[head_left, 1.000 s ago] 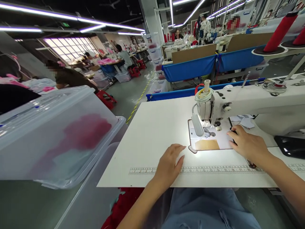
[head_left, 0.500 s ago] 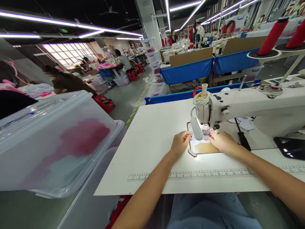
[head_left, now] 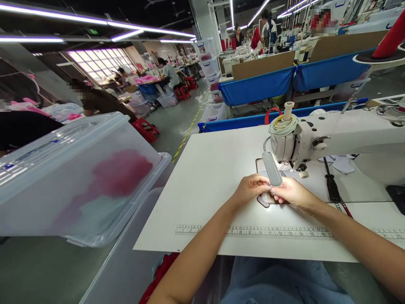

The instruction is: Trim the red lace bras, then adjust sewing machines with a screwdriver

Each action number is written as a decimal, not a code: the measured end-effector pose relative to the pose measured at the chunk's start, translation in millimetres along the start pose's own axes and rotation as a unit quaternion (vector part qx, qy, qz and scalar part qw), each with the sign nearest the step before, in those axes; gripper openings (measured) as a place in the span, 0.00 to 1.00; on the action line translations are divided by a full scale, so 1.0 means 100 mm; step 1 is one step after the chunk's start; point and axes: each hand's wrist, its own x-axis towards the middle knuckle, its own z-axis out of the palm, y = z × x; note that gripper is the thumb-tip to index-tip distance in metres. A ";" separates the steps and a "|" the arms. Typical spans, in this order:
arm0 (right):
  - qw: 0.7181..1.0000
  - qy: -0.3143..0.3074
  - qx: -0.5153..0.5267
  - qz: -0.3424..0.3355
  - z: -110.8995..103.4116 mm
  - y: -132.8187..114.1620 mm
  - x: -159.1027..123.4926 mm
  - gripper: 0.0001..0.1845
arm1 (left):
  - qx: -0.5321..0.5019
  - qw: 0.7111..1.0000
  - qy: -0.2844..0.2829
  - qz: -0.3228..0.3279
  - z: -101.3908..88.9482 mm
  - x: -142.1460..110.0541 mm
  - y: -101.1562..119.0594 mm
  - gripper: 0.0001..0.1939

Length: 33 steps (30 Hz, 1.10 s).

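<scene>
My left hand (head_left: 252, 188) and my right hand (head_left: 292, 193) meet over the sewing machine's bed, just below the head of the white sewing machine (head_left: 281, 147). The fingertips of both are closed in a pinch around something small that I cannot make out. A grey lamp (head_left: 272, 169) on a bent stalk hangs in front of the fingers and hides part of them. Under the hands lies a flat template with a dark edge and a rounded tab (head_left: 263, 202). A black-handled screwdriver (head_left: 332, 188) lies to the right of my right hand.
The white table (head_left: 196, 181) has a printed ruler (head_left: 253, 232) along its front. A translucent lidded bin (head_left: 79, 190) stands to the left. Paper scraps (head_left: 344, 164) lie behind the screwdriver. A red thread cone (head_left: 390, 36) stands at upper right. Several people work farther off.
My hands have come together; the right one has drawn back from under the machine's head toward the left one. The camera view has shifted slightly, so the machine appears farther right.
</scene>
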 end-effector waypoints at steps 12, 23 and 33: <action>0.989 0.088 -0.115 -0.006 -0.06 0.05 -0.14 0.06 | 0.183 0.981 -0.049 0.051 -0.19 0.13 -0.04 0.07; 0.999 0.041 0.023 0.025 0.04 0.12 -0.10 0.10 | 0.128 0.990 -0.004 0.058 -0.06 0.10 -0.05 0.05; 0.958 0.045 -0.249 -0.138 0.07 0.14 -0.16 0.16 | 0.136 0.988 0.037 0.067 -0.14 0.12 -0.11 0.05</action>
